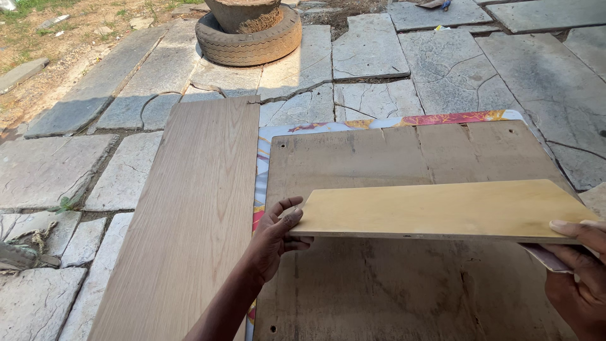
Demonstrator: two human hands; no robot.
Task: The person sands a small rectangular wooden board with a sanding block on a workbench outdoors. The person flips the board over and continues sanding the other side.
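Both hands grip a pale yellow wooden board (442, 209) held over a worn brown board (404, 290): left hand (273, 237) fingers clamped on its left end, right hand (577, 271) fingers clamped on its right end. Oak-grain plank (189, 215) lies left of the worn board.

Outdoors, in hard bright sunlight. Underfoot, a floor of grey stone slabs (372, 50), irregular in shape, cracked across several faces, with dark earth-filled joints between them. Far ahead, an old rubber tyre (249, 43) lying flat on the paving, with a rough stone or concrete pot (243, 12) seated in its middle. Off at the far left, bare sandy ground (57, 38) with sparse grass and a few loose stones. Down at the left edge, a small green weed (65, 205) pushing up through a joint, and some dry rooty debris (31, 237) nearer. At the far top right, scraps of litter (440, 5) on a slab, too small to make out.
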